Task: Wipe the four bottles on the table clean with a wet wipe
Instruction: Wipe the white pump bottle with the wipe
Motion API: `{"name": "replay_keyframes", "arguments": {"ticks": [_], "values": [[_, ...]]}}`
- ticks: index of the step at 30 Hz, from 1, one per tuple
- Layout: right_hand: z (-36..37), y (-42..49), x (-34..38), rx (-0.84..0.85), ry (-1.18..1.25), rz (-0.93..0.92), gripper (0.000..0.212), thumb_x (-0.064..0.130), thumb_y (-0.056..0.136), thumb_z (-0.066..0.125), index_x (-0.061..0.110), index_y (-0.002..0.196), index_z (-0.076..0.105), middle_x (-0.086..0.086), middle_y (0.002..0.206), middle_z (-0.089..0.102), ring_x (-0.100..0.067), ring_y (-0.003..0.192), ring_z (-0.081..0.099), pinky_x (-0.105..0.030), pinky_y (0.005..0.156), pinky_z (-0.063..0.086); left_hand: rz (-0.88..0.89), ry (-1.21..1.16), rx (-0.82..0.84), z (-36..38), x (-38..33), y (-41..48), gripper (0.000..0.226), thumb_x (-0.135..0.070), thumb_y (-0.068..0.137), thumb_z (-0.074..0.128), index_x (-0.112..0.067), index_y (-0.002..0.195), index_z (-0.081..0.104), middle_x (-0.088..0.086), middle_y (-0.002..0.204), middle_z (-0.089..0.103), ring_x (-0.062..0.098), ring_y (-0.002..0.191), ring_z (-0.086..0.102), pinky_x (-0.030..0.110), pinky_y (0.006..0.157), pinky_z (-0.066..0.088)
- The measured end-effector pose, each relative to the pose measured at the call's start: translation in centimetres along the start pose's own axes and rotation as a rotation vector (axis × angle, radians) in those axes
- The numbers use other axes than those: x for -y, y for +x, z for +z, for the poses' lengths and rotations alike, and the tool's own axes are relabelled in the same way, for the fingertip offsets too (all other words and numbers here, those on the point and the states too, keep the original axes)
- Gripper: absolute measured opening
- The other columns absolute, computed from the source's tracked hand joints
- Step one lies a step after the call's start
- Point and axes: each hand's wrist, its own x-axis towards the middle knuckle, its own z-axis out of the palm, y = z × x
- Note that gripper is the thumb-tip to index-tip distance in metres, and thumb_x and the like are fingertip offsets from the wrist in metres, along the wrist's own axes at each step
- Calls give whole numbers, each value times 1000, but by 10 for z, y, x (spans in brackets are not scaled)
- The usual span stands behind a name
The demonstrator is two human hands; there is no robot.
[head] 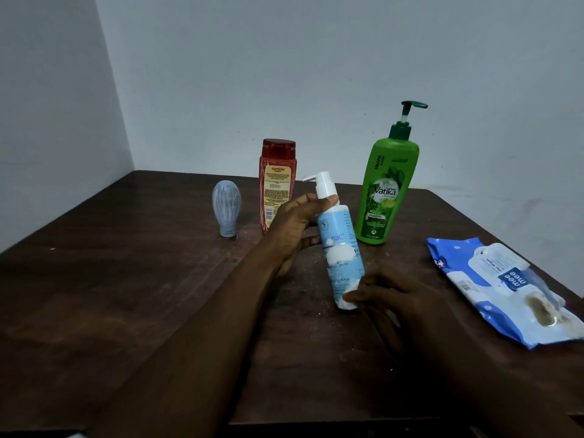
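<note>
The left hand grips the light blue pump bottle high up, its thumb lying across the base of the white pump collar and the other fingers curled round the far side of the body, one fingertip showing at the bottle's left edge. The bottle is tilted, its pump head leaning to the left and its base nearer the camera; whether the base touches the table cannot be told. The right hand closes on the bottle's bottom end, fingertips bent in and pinching it; a white patch just under them may be the printed cloud or a wipe, and the dim light hides which. Behind the held bottle stand a red bottle to the left and a green pump bottle to the right, both upright and apart from it. A small grey-blue bottle stands on its cap further left. A blue and white wipes pack lies flat near the table's right edge, clear of both hands
</note>
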Motion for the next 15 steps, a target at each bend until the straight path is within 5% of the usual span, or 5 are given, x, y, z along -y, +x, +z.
{"name": "replay_keyframes", "arguments": {"ticks": [6,15], "values": [[2,-2,0,-50,-7,32,22,11,72,72,12,93,79,-5,92,69,-8,87,58,1,84,36,0,4,-19,0,1,1,10,-29,89,67,-22,96,68,0,96,72,13,86,65,31,76,52],[2,35,-6,-133,12,49,20,6,83,75,9,103,76,-6,97,65,3,91,50,2,88,34,25,16,-27,3,0,-2,13,-33,87,70,-22,93,69,-3,95,74,10,84,67,26,71,53]]}}
